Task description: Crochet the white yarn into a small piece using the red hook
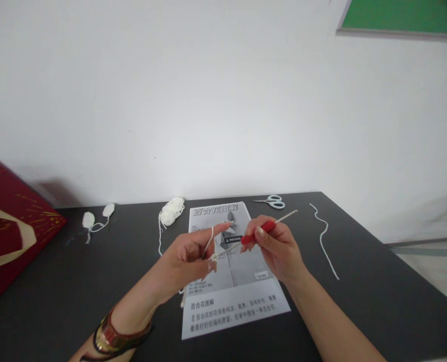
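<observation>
Left hand [188,256] pinches white yarn [208,245], tensioning it over the forefinger; right hand [274,246] clamps red crochet hook [259,231], tip at the loop.

A plain white wall [216,100] fills the upper view. A green board [404,16] with a pale frame hangs at its top right corner. Below stands a dark grey bench [377,281]. Pale floor [434,266] shows at the right edge. Lighting is soft and even.

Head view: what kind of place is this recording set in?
Probably a plain room with a craft desk: a dark table against a bare white wall, holding a printed pattern sheet, a yarn bundle and scissors.
</observation>
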A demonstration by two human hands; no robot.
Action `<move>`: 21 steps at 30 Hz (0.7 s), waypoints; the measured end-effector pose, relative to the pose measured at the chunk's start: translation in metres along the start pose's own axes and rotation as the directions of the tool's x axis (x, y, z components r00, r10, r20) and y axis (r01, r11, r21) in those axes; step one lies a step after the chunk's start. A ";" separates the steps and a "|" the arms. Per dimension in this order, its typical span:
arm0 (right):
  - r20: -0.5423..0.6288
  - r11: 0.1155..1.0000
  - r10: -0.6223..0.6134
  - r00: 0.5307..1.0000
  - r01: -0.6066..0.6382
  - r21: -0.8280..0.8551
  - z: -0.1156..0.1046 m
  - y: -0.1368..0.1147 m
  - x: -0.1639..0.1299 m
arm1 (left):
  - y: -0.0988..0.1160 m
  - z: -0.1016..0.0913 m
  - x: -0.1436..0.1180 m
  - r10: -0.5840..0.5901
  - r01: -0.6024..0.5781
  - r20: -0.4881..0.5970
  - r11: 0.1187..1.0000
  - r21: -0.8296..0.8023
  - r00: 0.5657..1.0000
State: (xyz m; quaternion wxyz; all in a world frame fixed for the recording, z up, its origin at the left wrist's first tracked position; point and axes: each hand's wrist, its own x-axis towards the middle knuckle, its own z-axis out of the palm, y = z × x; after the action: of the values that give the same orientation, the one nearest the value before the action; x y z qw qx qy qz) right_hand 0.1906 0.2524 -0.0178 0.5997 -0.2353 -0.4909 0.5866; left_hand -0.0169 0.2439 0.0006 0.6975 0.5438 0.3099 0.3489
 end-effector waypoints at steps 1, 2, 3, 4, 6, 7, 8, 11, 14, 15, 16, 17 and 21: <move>0.007 1.000 -0.021 1.000 0.021 -0.021 0.000 -0.001 0.000 | 0.000 0.000 0.000 -0.001 0.001 0.001 1.000 0.005 1.000; 0.016 0.998 -0.044 0.999 0.044 -0.046 0.000 -0.002 -0.001 | 0.000 -0.001 0.001 0.001 -0.001 0.000 1.000 0.011 1.000; 0.027 0.995 -0.068 0.997 0.070 -0.075 0.000 -0.003 -0.001 | -0.001 -0.001 0.001 0.003 -0.003 -0.002 1.000 0.018 1.000; 0.039 0.989 -0.094 0.995 0.098 -0.108 0.000 -0.004 -0.002 | -0.001 -0.001 0.002 0.007 -0.006 -0.006 1.000 0.026 1.000; 0.067 0.971 -0.144 0.987 0.154 -0.181 0.000 -0.006 -0.003 | -0.002 -0.002 0.002 0.009 -0.009 -0.014 0.999 0.048 1.000; 0.085 0.960 -0.164 0.983 0.179 -0.216 0.001 -0.007 -0.004 | -0.002 -0.003 0.003 0.009 -0.008 -0.017 0.998 0.059 1.000; 0.102 0.948 -0.180 0.978 0.200 -0.247 0.001 -0.008 -0.006 | -0.002 -0.003 0.003 0.007 -0.006 -0.018 0.998 0.066 1.000; 0.146 0.921 -0.212 0.966 0.248 -0.302 0.000 -0.009 -0.009 | -0.003 -0.004 0.003 -0.008 0.008 -0.012 0.998 0.066 1.000; 0.136 0.928 -0.220 0.966 0.250 -0.275 0.000 -0.009 -0.010 | -0.003 -0.005 0.002 -0.011 0.011 0.003 0.999 0.032 1.000; 0.112 0.942 -0.207 0.972 0.229 -0.247 0.000 -0.008 -0.010 | -0.003 -0.005 0.001 -0.008 0.008 0.006 1.000 0.014 1.000; 0.078 0.958 -0.185 0.980 0.197 -0.207 0.001 -0.007 -0.009 | -0.003 -0.005 0.001 -0.004 0.004 0.008 1.000 -0.005 1.000; 0.035 0.976 -0.152 0.988 0.156 -0.155 0.002 -0.006 -0.009 | -0.003 -0.005 0.000 0.001 -0.001 0.009 1.000 -0.024 1.000; -0.099 0.992 0.049 0.994 -0.037 0.123 0.008 0.004 -0.005 | -0.002 -0.004 -0.003 0.008 -0.006 0.025 0.997 -0.073 1.000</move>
State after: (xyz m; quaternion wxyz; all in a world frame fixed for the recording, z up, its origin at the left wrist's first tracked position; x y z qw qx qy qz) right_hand 0.1826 0.2462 -0.0199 0.6244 -0.2387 -0.4180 0.6152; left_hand -0.0214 0.2438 -0.0020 0.7195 0.5234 0.2862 0.3556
